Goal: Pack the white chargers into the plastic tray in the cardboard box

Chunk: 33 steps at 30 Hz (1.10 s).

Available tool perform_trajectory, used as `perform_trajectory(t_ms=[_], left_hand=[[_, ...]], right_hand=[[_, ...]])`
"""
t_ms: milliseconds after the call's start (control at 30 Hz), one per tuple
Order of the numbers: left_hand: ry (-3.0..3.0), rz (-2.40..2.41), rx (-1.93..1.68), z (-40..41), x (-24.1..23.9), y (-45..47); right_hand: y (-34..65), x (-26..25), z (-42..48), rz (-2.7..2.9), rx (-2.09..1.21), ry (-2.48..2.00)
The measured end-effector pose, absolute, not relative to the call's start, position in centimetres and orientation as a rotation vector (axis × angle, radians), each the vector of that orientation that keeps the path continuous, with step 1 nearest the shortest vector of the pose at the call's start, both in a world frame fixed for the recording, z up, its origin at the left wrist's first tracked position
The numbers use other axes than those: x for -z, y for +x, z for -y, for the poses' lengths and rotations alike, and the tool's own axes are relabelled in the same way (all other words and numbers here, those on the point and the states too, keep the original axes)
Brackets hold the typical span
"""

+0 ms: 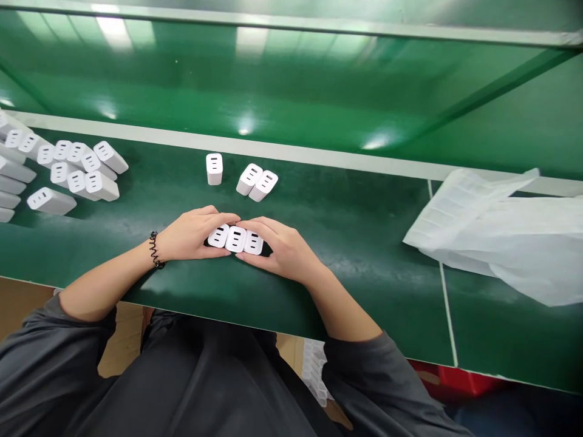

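Three white USB chargers (235,239) stand side by side in a row between my hands, port ends facing up. My left hand (194,233) grips the left end of the row, thumb on the near side and fingers along the far side. Around the right end closes my right hand (282,246) in the same way. Both hands rest low over the green table, and their fingertips nearly meet at the middle charger. Beyond them stand a single white charger (214,169) and a touching pair of chargers (257,182).
Many more white chargers (82,167) are grouped at the left, some upright and some lying. White translucent packaging (505,233) lies at the right of the green table (355,291). A green panel (273,91) rises along the back. Below the front edge, a red container (469,381) shows.
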<state>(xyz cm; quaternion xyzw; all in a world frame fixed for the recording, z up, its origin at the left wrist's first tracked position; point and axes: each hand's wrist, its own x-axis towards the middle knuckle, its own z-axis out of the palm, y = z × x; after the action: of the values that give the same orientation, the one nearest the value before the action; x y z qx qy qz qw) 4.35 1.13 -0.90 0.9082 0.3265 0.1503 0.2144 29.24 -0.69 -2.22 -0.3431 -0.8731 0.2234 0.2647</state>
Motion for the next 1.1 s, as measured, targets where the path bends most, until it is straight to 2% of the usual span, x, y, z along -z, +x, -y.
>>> perform_trajectory(t_ms=[333, 867, 1100], left_hand=[[2.563, -0.901, -0.429, -1.3, 1.3, 4.2], [2.557, -0.884, -0.547, -1.0, 1.4, 4.3], [2.452, -0.922, -0.455, -0.9, 1.4, 4.4]], right_hand=[[29.4, 2.1, 0.6, 2.401, -0.528, -0.913], [30.8, 1.5, 0.1, 2.465, -0.822, -0.937], [30.2, 1.5, 0.2, 2.466, -0.778, -0.921]])
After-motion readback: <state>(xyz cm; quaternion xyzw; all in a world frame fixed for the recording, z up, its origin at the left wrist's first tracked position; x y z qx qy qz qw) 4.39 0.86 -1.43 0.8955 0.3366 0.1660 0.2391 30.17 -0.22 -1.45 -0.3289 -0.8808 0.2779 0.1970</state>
